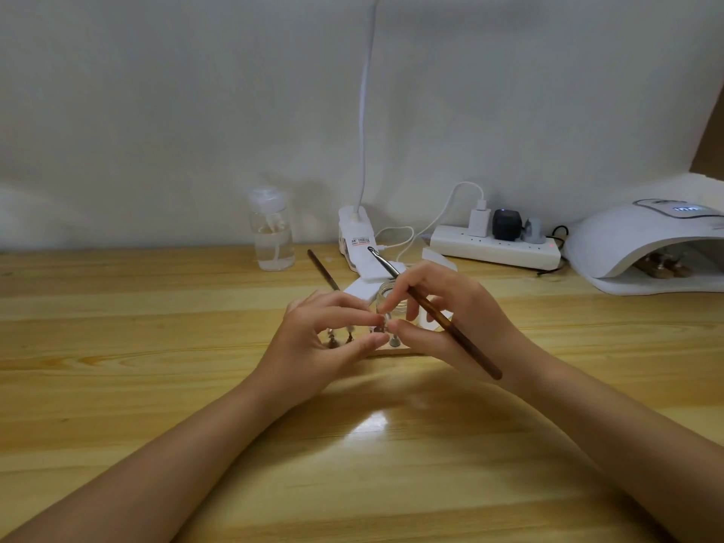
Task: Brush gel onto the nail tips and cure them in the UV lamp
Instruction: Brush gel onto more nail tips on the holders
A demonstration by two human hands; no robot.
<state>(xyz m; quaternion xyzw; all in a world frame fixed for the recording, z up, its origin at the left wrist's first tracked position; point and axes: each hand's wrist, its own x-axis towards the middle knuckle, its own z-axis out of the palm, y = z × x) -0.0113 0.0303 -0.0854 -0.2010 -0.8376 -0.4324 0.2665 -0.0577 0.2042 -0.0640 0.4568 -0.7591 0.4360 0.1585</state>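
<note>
My left hand (pixel 325 339) and my right hand (pixel 450 319) meet at the table's middle over a small wooden base (pixel 391 349) with several metal nail-tip stands (pixel 332 339). The fingertips of both hands pinch one small stand (pixel 379 328) between them; the nail tip on it is too small to make out. My right hand also holds a brown-handled brush (pixel 450 331), its metal end pointing up and back. A small glass jar (pixel 386 293) sits just behind the fingers. The white UV lamp (pixel 634 244) stands at the far right, with wooden bases inside its opening.
A second brush (pixel 323 270) lies behind my left hand. A clear pump bottle (pixel 272 233) stands at the back left, a white desk-lamp clamp (pixel 358 237) with its cable at the back centre, and a power strip (pixel 495 246) with plugs beside the UV lamp. White pads (pixel 362 288) lie near the jar.
</note>
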